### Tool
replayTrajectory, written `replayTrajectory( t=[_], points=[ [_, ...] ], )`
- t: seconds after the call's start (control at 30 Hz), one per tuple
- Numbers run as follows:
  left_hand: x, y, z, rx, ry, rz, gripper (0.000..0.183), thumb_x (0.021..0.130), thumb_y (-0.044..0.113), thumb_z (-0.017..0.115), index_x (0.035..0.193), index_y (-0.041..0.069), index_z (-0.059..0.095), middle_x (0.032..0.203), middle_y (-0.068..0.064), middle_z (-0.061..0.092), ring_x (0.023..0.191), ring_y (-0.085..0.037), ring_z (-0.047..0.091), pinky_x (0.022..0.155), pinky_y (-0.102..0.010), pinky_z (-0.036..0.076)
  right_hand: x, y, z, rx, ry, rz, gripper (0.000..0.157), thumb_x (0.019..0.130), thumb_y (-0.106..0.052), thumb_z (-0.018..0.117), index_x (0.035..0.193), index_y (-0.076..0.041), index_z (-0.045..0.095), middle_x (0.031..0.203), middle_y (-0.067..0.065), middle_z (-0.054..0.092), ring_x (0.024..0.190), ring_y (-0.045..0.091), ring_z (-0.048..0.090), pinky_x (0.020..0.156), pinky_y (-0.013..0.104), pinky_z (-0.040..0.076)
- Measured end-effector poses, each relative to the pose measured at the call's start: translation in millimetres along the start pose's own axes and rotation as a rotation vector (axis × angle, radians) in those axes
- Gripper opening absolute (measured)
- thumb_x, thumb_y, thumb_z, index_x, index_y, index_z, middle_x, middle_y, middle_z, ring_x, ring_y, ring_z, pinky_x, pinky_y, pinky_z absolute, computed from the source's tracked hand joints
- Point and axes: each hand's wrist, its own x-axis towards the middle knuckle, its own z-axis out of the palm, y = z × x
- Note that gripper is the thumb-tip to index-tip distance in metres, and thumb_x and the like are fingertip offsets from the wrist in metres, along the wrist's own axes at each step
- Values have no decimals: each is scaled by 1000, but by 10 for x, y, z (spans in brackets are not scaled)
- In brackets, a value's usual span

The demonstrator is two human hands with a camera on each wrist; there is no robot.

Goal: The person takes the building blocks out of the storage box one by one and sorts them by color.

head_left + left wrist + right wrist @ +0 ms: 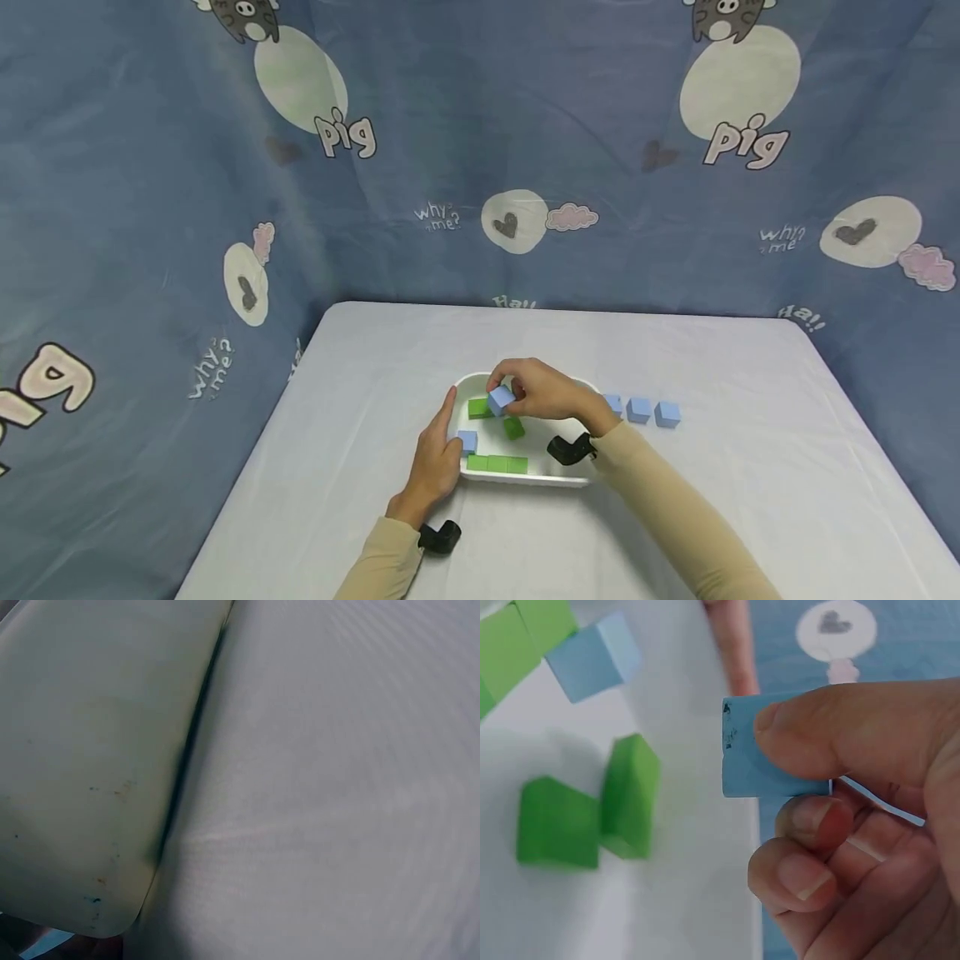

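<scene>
Over the white tray (pixel 555 477), my right hand (pixel 543 392) pinches a light blue cube (pixel 501 401) between thumb and fingers. Dark specks mark one edge of this blue cube (pixel 742 761) in the right wrist view. My left hand (pixel 433 461) lies along the tray's left side, index finger straight at the rim and thumb beside a second blue cube (pixel 468 441) inside. A row of green blocks (pixel 497 464) lines the near wall. Close under the held cube are more green blocks (pixel 480 408), one of them a turned green block (pixel 513 428).
Three blue cubes stand in a line right of the tray, the outermost blue cube (pixel 667 415) farthest out. A white cloth covers the table (pixel 375 375). Behind it hangs a blue printed curtain (pixel 420 275). The left wrist view shows mostly the tray's outer wall (pixel 90 750).
</scene>
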Motion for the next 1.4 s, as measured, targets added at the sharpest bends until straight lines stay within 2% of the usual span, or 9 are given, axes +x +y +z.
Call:
replayTrajectory(
  t=[0.17, 0.3, 0.53, 0.67, 0.8, 0.9, 1.0, 1.17, 1.4],
  points=[
    [-30, -9, -17, -8, 23, -18, 78, 84, -6, 44, 160, -1, 27, 160, -18, 35, 147, -30, 32, 120, -49, 25, -149, 13, -149, 15, 34, 23, 34, 86, -1, 74, 118, -11, 66, 72, -2, 60, 61, 9, 50, 59, 25, 45],
    [-17, -8, 6, -12, 12, -11, 78, 84, -7, 43, 160, 0, 25, 162, -17, 32, 149, -29, 30, 121, -47, 24, -326, 40, -262, 55, 74, 68, 33, 87, -2, 74, 117, -14, 65, 76, 0, 65, 62, 11, 52, 60, 27, 46],
    [24, 9, 35, -20, 12, -3, 78, 84, -8, 43, 160, -1, 25, 162, -16, 32, 149, -27, 29, 121, -43, 22, -592, 88, -391, 122, 117, 126, 32, 89, -3, 72, 117, -13, 65, 96, 6, 67, 67, 14, 61, 65, 29, 51],
    [18, 10, 34, -13, 8, -16, 78, 84, -8, 42, 160, -2, 25, 163, -16, 31, 149, -28, 28, 122, -43, 22, -720, 137, -438, 141, 154, 181, 32, 89, -5, 74, 117, -15, 64, 94, 6, 68, 69, 16, 62, 65, 32, 51],
    [-4, 15, 30, -16, -1, -51, 79, 83, -8, 42, 160, -1, 24, 163, -13, 31, 150, -23, 26, 122, -38, 20, -881, 206, -499, 164, 188, 231, 32, 90, -8, 75, 119, -15, 64, 84, 8, 69, 68, 21, 62, 63, 33, 52],
    [4, 16, 41, -23, -11, -47, 80, 84, -8, 41, 161, -1, 23, 164, -12, 30, 150, -22, 26, 122, -36, 19, -1031, 275, -563, 139, 233, 249, 31, 90, -8, 74, 118, -15, 64, 73, 7, 64, 62, 20, 57, 59, 30, 48],
    [4, 15, 42, -21, -4, -27, 80, 83, -8, 42, 160, -2, 23, 163, -14, 31, 150, -25, 27, 122, -40, 21, -1161, 352, -600, 95, 276, 255, 30, 89, -6, 74, 117, -14, 64, 67, 3, 54, 57, 15, 48, 55, 28, 43],
    [4, 12, 47, -15, 4, -28, 79, 83, -9, 42, 160, -2, 24, 163, -16, 32, 150, -28, 28, 122, -44, 22, -1344, 452, -630, 51, 310, 286, 31, 88, -4, 73, 117, -13, 65, 65, 2, 48, 56, 13, 42, 52, 28, 40],
    [9, 2, 50, -26, 0, -24, 79, 84, -8, 41, 161, -1, 23, 163, -14, 31, 150, -27, 27, 122, -43, 21, -1597, 582, -724, 24, 373, 338, 33, 86, -1, 74, 117, -9, 65, 71, 6, 53, 60, 17, 47, 53, 30, 43]
  ],
)
